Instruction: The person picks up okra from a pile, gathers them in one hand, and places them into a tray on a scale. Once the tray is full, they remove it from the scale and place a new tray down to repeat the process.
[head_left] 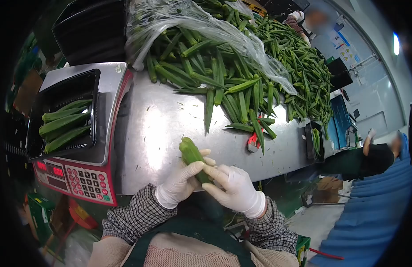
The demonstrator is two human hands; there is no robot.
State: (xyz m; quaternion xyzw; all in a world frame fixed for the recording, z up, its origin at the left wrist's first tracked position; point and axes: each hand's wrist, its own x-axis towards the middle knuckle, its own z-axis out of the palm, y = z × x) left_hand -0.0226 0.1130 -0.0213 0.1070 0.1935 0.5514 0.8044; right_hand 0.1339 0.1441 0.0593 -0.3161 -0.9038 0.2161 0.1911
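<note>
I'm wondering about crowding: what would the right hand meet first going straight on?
Probably the held okra, which the right hand seems to touch; the left hand looks close beyond.

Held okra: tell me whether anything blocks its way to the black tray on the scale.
Nothing visible blocks the held okra from the black tray. Only steel tabletop with small scraps and the edge of the scale lie between.

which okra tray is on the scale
The black tray at picture left, resting on the red scale; the other tray, at picture right, sits off it.
</note>
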